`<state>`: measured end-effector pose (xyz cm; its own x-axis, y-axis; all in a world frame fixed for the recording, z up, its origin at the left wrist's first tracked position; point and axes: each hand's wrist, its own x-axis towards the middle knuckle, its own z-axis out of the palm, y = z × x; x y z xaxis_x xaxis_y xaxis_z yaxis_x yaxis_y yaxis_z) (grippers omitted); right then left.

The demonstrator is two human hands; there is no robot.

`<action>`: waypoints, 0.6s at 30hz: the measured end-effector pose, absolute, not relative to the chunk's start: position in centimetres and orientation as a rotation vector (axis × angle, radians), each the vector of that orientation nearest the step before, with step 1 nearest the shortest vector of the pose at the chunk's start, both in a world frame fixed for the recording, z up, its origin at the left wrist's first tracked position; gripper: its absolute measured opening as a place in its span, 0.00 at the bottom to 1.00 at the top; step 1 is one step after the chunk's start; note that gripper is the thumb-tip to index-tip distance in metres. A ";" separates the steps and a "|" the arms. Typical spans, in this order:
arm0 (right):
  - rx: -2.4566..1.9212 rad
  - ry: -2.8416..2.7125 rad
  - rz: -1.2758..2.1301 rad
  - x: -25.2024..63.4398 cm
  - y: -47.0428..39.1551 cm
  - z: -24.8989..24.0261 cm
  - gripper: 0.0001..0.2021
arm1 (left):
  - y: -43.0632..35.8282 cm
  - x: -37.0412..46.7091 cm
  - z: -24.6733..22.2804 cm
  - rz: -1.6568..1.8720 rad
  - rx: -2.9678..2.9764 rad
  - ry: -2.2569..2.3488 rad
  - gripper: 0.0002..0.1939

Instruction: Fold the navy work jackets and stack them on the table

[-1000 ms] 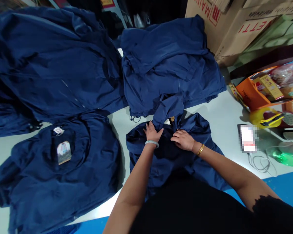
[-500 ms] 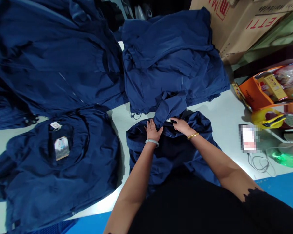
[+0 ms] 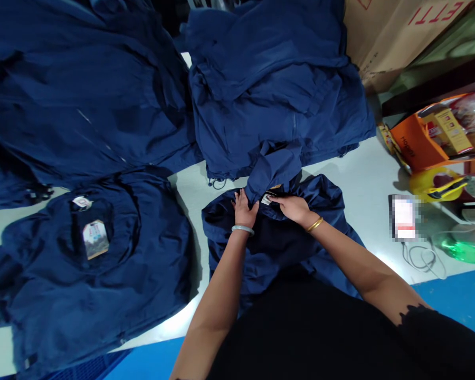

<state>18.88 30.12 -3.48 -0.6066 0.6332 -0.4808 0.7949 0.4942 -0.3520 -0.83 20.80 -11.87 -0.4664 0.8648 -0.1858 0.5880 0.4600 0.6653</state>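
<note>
A navy jacket (image 3: 277, 248) lies in front of me with its collar side away from me. My left hand (image 3: 245, 209) rests on its neck edge, fingers spread over the cloth. My right hand (image 3: 295, 208) is closed beside a small white label (image 3: 266, 199) at the neckline, its index finger reaching to the label; what the fingers pinch is too small to make out. A loose flap of navy cloth (image 3: 275, 166) stands up just beyond both hands, partly over the folded stack behind.
Navy jackets are piled at the back left (image 3: 103, 100) and back centre (image 3: 261, 89). Another jacket (image 3: 142, 274) with a paper tag lies left. On the right are an orange box (image 3: 417, 142), yellow tape (image 3: 427, 184), a phone (image 3: 404, 217), a cable and a green bottle (image 3: 467, 252).
My right hand has shifted slightly toward my left hand, and the white label shows more clearly at its fingertip. The camera view has moved slightly.
</note>
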 end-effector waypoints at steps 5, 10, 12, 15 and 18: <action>1.181 2.480 -0.754 19.0 29.9 -3.7 0.27 | 20.7 -0.8 -11.6 0.707 1.219 2.198 0.43; 1.151 2.488 -0.705 18.8 29.6 -3.7 0.28 | 20.9 -0.5 -10.4 0.666 1.280 2.235 0.35; 1.153 2.447 -0.674 18.5 29.5 -3.4 0.28 | 21.1 -0.4 -9.6 0.653 1.329 2.288 0.28; 1.198 2.398 -0.616 17.8 29.4 -2.6 0.26 | 21.5 -0.5 -8.0 0.683 1.390 2.374 0.17; 1.245 2.407 -0.550 16.8 29.6 -1.7 0.22 | 21.8 -0.7 -6.2 0.793 1.453 2.368 0.14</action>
<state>16.79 29.61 -1.66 -0.5390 0.6833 -0.4926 0.8294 0.5326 -0.1687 -0.75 21.76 -6.17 -0.4705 0.8799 0.0667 0.7426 0.3540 0.5685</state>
